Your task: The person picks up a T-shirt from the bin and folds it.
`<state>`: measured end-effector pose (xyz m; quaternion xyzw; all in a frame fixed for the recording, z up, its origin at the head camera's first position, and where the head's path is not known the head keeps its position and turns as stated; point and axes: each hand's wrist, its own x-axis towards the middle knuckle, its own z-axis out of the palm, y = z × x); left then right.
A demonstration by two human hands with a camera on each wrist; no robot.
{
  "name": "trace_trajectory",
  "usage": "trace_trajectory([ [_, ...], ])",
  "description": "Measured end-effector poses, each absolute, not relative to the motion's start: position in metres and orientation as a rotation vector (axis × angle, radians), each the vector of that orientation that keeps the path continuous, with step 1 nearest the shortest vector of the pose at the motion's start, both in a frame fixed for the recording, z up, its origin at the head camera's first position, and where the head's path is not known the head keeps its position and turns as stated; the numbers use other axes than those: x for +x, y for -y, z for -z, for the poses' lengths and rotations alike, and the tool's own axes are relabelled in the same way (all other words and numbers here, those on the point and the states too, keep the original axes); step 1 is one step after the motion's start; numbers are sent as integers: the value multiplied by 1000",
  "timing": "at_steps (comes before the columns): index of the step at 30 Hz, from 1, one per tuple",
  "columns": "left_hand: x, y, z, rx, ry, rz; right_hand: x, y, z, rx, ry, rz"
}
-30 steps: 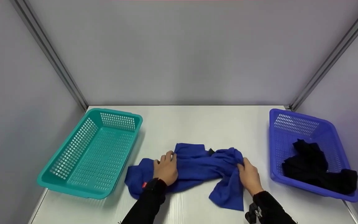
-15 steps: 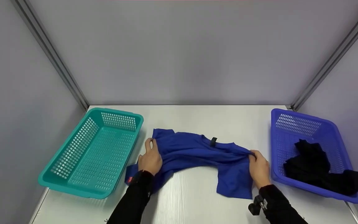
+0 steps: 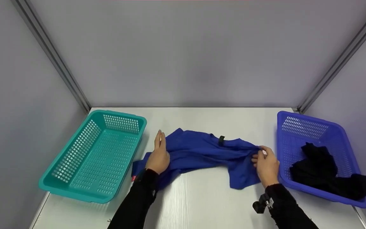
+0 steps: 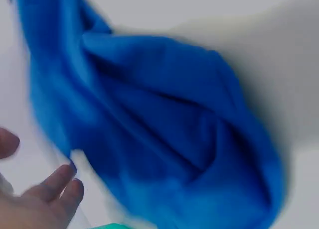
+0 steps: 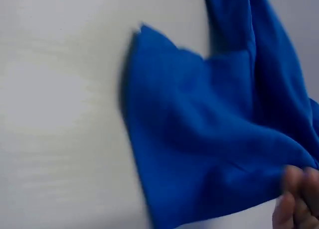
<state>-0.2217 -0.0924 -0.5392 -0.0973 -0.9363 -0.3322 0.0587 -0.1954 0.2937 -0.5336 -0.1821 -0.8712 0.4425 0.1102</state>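
A blue T-shirt [image 3: 199,149] lies bunched across the middle of the table, its black neck label [image 3: 221,140] at the far edge. At its left end a small red tag [image 3: 133,178] shows. My left hand [image 3: 158,159] is beside the shirt's left edge; in the left wrist view its fingers [image 4: 60,185] are extended, thumb apart, fingertips right at the cloth's edge. With thumb and finger, my right hand [image 3: 267,165] pinches the shirt at its right shoulder. A sleeve [image 5: 174,124] hangs from that pinch in the right wrist view.
A teal basket [image 3: 121,187] stands to the left. On the right, a purple-blue basket [image 3: 310,117] holds a black cloth [image 3: 319,171] draped over its near rim. Grey panels [image 3: 195,57] wall the white table [image 3: 199,203] at the back and sides.
The shirt has been spread wider and shifted away from the person, its neck label coming into view. The left hand moved left and back, loosening its fingers; the right moved right and back, still pinching.
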Motion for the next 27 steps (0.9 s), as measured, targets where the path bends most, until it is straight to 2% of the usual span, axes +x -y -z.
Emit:
trace_trajectory([
  [3, -218, 94, 547, -256, 2995, 873, -192, -290, 539, -421, 2650, -1232],
  [6, -210, 96, 562, -177, 3171, 634, -187, -282, 551, -148, 2794, -1029],
  [11, -198, 102, 580, -245, 3160, 351, -176, -272, 574, 242, 3082, -780],
  [20, -194, 119, 586, -102, 3088, 519, -161, -273, 587, 214, 3108, -386],
  [27, -196, 125, 592, -191, 2907, 330, -158, -273, 589, 232, 3060, -381],
])
